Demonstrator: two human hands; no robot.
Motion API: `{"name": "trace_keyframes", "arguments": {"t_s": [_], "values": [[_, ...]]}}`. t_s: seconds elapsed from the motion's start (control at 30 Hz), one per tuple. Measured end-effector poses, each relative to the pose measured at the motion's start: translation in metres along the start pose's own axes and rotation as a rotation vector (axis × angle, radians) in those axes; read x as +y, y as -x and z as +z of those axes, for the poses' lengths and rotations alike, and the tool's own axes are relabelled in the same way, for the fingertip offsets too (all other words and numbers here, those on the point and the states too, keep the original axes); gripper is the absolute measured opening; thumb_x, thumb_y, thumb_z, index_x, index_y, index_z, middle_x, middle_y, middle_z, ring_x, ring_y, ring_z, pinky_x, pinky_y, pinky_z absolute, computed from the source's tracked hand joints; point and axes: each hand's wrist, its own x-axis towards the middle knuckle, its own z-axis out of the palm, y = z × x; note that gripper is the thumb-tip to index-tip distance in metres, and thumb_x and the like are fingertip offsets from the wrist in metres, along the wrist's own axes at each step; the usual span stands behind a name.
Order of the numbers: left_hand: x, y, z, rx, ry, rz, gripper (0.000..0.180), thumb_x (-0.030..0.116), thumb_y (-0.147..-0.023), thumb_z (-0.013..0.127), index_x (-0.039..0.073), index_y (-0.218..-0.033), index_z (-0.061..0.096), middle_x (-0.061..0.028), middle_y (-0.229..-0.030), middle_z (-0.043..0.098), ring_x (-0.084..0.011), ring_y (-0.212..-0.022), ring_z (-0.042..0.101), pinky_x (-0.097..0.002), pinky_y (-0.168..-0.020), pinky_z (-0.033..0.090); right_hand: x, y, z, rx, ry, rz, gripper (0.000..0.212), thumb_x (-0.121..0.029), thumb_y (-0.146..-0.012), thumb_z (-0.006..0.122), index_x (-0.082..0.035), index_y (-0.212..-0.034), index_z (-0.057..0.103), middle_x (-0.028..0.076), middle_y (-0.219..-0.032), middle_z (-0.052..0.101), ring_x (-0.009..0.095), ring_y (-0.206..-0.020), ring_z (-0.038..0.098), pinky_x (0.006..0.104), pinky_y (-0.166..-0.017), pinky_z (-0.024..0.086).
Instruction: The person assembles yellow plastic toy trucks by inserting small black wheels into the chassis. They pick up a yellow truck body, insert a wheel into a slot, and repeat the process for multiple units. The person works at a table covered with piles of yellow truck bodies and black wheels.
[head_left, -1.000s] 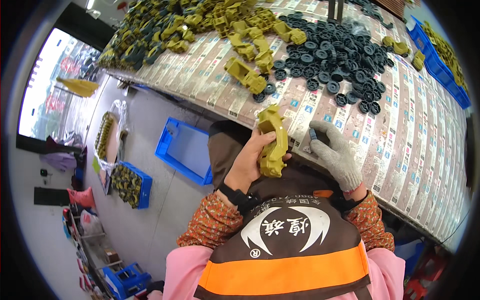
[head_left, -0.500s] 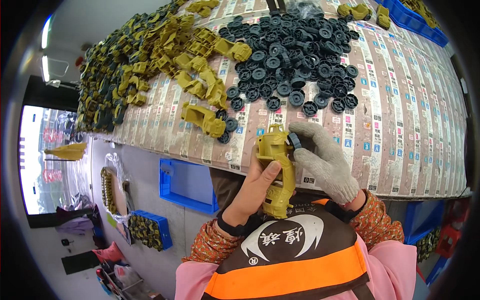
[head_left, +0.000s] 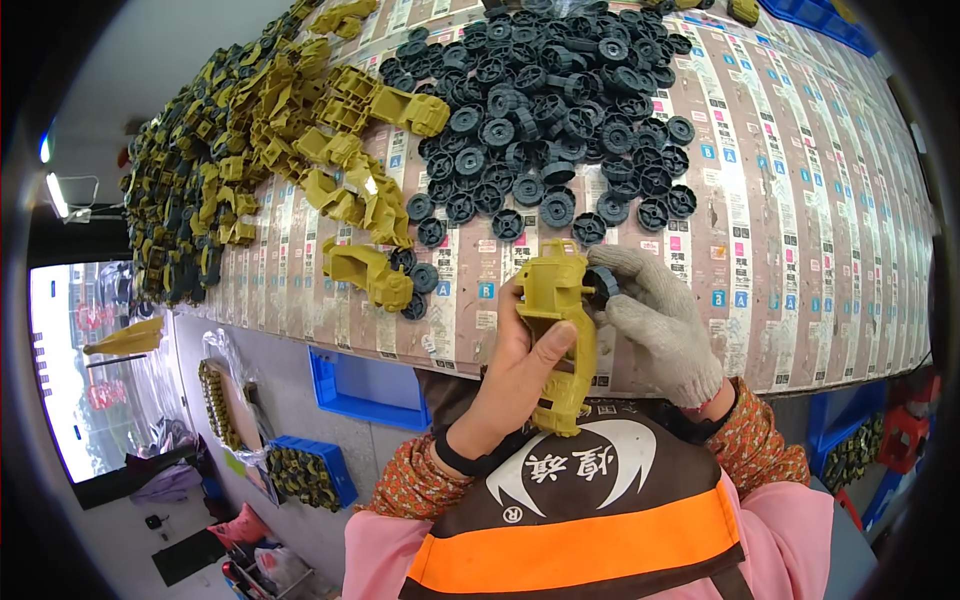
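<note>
In my bare left hand is an olive-yellow plastic toy vehicle body, gripped around its middle with the thumb across it. It is held lengthwise in front of my apron, just over the table's near edge. My right hand, in a pale knitted glove, pinches a dark toy wheel between thumb and fingers. This wheel is at the right side of the body, near its far end; whether it sits on an axle I cannot tell. Beyond my hands lies a pile of loose dark wheels.
A heap of yellow vehicle bodies covers the table's left side, many with dark wheels. One body lies closer, beside a few wheels. Blue crates stand below the table at left, and another blue crate is at the far right.
The view has shifted, so the table's contents appear further left. The wheel in my right hand has turned, showing more of its face. My left hand keeps its hold on the body.
</note>
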Motion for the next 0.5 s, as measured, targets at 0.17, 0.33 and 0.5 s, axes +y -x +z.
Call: {"name": "trace_keyframes", "arguments": {"t_s": [0.17,0.33,0.5], "values": [[0.001,-0.007,0.005,-0.016,-0.035,-0.003,0.065,0.024,-0.109,0.066,0.006,-0.157,0.024,-0.0092,-0.138,0.053,-0.0162,-0.125,0.056,-0.0331,-0.105,0.05,-0.003,0.003,-0.004,0.025,0.008,0.001,0.05,-0.006,-0.101,0.063,0.002,-0.149,0.051,0.013,-0.135,0.063,0.021,-0.12,0.065,0.037,-0.104,0.056],[-0.003,-0.007,0.005,0.002,-0.309,0.095,0.076,0.03,-0.106,0.069,0.006,-0.16,0.021,-0.0127,-0.139,0.056,-0.0204,-0.126,0.059,-0.0358,-0.106,0.05,-0.003,0.012,0.005,0.127,0.264,-0.091,0.044,-0.005,-0.102,0.064,0.003,-0.144,0.057,0.011,-0.123,0.07,0.018,-0.108,0.069,0.0349,-0.093,0.058],[0.001,0.0,0.003,-0.006,-0.635,0.189,0.083,0.036,-0.104,0.072,0.003,-0.16,0.021,-0.0193,-0.136,0.063,-0.0313,-0.122,0.068,-0.0422,-0.102,0.053,0.014,0.026,0.014,0.209,0.654,-0.267,0.038,-0.002,-0.101,0.062,0.006,-0.138,0.062,0.02,-0.101,0.074,0.024,-0.087,0.075,0.0377,-0.078,0.059]]}}
